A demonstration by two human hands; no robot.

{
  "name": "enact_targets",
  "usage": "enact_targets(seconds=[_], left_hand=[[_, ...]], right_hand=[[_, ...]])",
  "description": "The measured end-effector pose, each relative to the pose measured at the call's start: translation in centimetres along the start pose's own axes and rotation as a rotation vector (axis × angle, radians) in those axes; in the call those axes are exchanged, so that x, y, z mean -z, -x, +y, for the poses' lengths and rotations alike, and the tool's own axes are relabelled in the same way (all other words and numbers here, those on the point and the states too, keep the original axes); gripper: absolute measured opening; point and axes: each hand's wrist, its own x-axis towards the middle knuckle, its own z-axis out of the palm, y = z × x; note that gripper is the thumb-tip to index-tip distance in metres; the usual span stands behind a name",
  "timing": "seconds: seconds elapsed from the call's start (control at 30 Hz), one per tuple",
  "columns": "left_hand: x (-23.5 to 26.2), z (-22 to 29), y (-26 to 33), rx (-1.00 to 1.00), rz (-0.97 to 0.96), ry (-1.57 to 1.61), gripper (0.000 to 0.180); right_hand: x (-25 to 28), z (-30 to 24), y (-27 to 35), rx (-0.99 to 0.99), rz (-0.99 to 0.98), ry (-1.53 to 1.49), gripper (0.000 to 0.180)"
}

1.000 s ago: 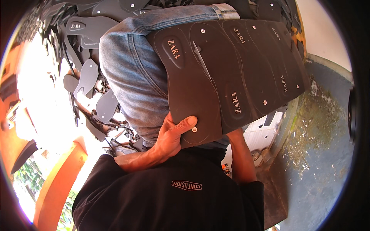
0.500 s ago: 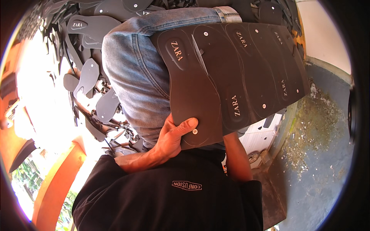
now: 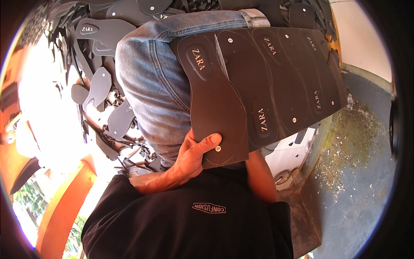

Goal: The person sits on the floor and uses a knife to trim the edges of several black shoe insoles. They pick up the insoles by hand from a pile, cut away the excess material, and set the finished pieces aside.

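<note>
the left hand (image 3: 192,157) props the dark sole-stamped rubber sheet (image 3: 263,86) across the denim-clad thigh (image 3: 155,82), fingers (image 3: 207,141) pinching its lower edge; right hand's fingers hidden.

Landmark: denim-clad leg (image 3: 159,82). Left of it, heap of grey cut-out sole shapes (image 3: 97,88) and offcut scraps (image 3: 129,149). Far right of it, blue-grey floor (image 3: 366,190) with pale debris (image 3: 345,146); white box (image 3: 291,153) between leg and floor.

One dark punched sole sheet (image 3: 267,86)
</note>
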Motion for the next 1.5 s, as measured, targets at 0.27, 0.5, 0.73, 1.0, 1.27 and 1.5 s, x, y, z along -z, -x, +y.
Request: enact_targets(seconds=[0.27,0.5,0.73,1.0,1.27,1.5], left_hand=[[0.0,0.0,0.0,-0.023,-0.003,-0.048,0.035],[0.0,0.2,0.2,-0.019,-0.009,-0.036,0.034],[0.4,0.1,0.3,-0.027,-0.007,-0.024,0.033],[0.3,1.3,1.2,0.038,-0.016,-0.003,0.033],[2.6,4.2,3.6,0.077,-0.237,-0.059,0.030],[3.1,5.4,4.3,0.107,-0.308,-0.187,0.027]], right_hand=[[-0.9,-0.4,-0.2,-0.024,0.019,-0.009,0.036],[-1.6,-0.5,-0.9,-0.040,0.029,-0.022,0.038],[-2.0,-1.1,-0.8,-0.069,0.042,-0.033,0.041],[-2.1,-2.6,-0.3,-0.112,0.068,-0.036,0.044],[-4.3,-2.1,-7.4,-0.172,0.084,-0.060,0.048],[-0.7,-3.0,-11.4,-0.293,0.194,-0.380,0.051]])
